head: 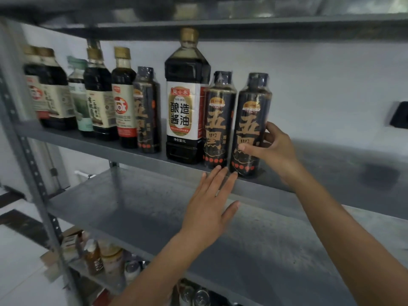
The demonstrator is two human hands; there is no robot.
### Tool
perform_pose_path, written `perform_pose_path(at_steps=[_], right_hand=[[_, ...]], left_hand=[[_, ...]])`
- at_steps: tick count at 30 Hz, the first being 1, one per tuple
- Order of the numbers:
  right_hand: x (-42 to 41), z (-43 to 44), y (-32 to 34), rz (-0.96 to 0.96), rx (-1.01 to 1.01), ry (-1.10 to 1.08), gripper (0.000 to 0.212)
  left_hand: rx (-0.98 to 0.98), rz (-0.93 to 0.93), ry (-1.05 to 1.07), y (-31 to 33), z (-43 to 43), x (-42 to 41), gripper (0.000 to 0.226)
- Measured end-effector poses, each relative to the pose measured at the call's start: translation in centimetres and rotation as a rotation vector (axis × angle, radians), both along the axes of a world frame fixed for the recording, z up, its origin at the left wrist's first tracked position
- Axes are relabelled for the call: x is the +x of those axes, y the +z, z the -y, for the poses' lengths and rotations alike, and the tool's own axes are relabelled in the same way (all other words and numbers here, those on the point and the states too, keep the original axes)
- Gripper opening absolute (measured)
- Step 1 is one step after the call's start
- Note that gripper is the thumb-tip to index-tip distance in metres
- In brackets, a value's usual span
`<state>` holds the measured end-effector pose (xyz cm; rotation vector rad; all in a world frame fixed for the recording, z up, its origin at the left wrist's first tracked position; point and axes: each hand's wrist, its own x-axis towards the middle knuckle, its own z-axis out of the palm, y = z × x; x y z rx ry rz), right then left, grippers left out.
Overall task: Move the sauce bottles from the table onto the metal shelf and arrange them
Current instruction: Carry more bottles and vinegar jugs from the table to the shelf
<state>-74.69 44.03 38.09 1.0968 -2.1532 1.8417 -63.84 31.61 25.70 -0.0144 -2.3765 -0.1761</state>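
Note:
A row of dark sauce bottles stands on the grey metal shelf [331, 173]. At the row's right end is a black bottle with gold characters [250, 120]; my right hand [271, 149] grips its right side, thumb across the label. A matching black bottle [218, 122] stands just left of it, touching or nearly so. My left hand [209, 204] is flat with straight fingers, its fingertips at the shelf's front edge below these two bottles. A tall one-litre soy sauce bottle [186, 96] stands further left, then another black bottle [148, 111] and several smaller labelled bottles [123, 100].
The shelf board to the right of the bottles is bare. A lower shelf board [143, 206] lies below my left hand. Jars and cans [110, 259] sit on the bottom level. A perforated upright post [28, 155] is at the left; the upper shelf [220, 27] hangs close above the tall bottle.

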Motion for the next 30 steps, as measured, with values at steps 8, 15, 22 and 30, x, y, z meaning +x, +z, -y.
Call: perform_pose_path(at_steps=[8, 15, 22, 30], right_hand=[[4.0, -4.9, -3.6, -0.207, 0.410, -0.342, 0.080], [12.9, -18.9, -15.0, -0.462, 0.705, -0.904, 0.062], [31.5, -24.1, -29.1, 0.328, 0.829, -1.502, 0.066], [55.8, -12.4, -34.6, 1.150, 0.452, -2.139, 0.071]], left_hand=[[-0.031, 0.029, 0.006, -1.1, -3.9, 2.1, 0.063], [-0.134, 0.164, -0.454, -7.9, -14.0, 2.0, 0.059], [-0.368, 0.385, -1.030, -15.9, -22.5, 5.7, 0.070], [-0.628, 0.436, -1.728, -22.1, -28.9, 20.6, 0.087]])
